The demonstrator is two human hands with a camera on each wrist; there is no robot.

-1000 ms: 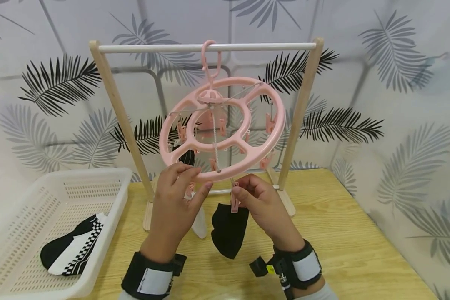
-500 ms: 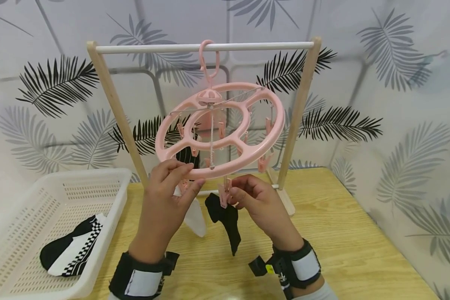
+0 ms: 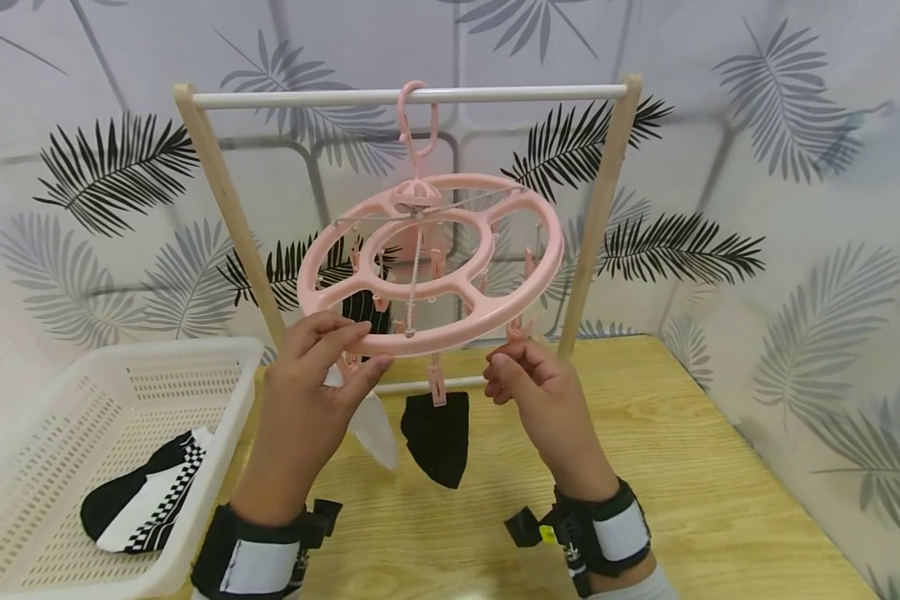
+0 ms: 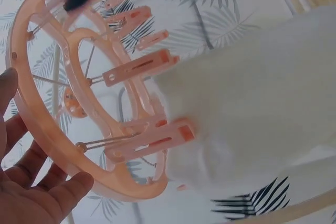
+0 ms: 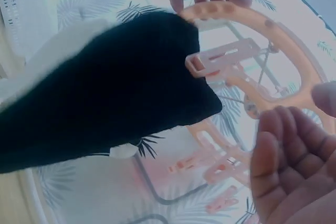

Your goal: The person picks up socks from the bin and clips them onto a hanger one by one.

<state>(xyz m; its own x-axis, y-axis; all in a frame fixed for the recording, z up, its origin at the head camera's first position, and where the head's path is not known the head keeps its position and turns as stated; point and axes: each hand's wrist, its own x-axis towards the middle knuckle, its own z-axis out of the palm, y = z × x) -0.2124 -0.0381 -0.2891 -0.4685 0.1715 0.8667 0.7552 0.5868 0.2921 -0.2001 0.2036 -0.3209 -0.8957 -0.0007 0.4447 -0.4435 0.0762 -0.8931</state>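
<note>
A pink round clip hanger [image 3: 457, 332] hangs by its hook from a rack's white bar, ring tilted. My left hand [image 3: 307, 392] holds its near left rim, fingers on top and thumb beneath. At the near edge a pink clothespin [image 3: 437, 385] bites the top of a black sock [image 3: 437, 437], which hangs freely. To its left hangs a white sock [image 3: 375, 432], held by two clothespins in the left wrist view. Behind the ring's left side shows a black striped sock [image 3: 367, 312]. My right hand [image 3: 551, 400], fingers loosely bent and holding nothing, is right of the black sock.
A white perforated basket [image 3: 225, 433] at the left contains black and white checkered socks [image 3: 150, 496]. The wooden rack [image 3: 607, 192] stands on the wood-grain table [image 3: 645, 483], before a leaf-patterned wall covering. Several other clothespins dangle beneath the ring, including one [image 3: 520, 327] near my right hand.
My right hand has let go of the clothespin over the black sock and moved right. The ring has turned and shifted left with my left hand, and the black sock has swung round.
</note>
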